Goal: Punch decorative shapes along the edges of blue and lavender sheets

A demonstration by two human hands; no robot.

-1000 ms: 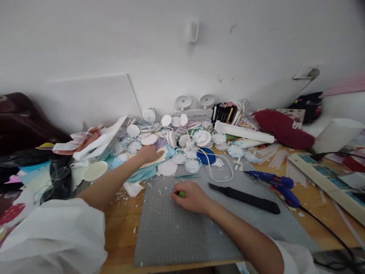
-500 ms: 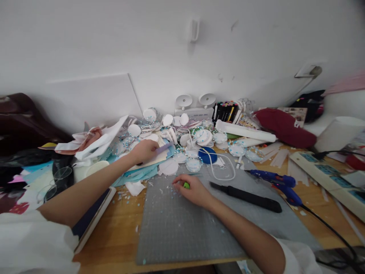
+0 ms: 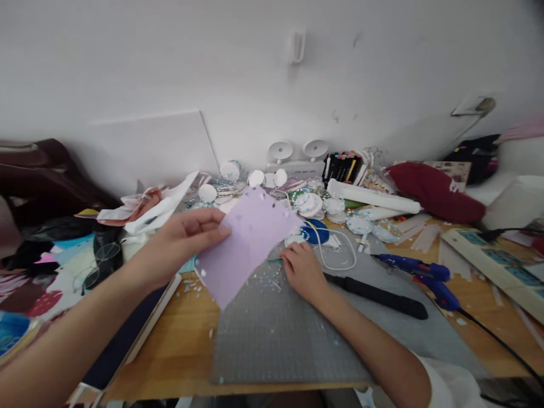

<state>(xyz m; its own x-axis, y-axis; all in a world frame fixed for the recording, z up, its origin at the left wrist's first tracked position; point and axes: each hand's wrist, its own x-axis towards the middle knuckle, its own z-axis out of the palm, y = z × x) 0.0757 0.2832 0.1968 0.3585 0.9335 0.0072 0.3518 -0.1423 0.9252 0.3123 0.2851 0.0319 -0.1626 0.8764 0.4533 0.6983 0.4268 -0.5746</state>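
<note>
My left hand pinches a lilac sheet by its left side, above the gray mat's far-left corner on the wooden table. The sheet extends rightward from those fingers, its long axis slanting from near left to far right. My right hand, fingers curled, lies just beyond its right side; whether they grip anything, I cannot tell.

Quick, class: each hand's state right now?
Left hand: closed on a thin, lilac, paper-like sheet.
Right hand: curled over the grey cutting mat; contents cannot be told.
</note>
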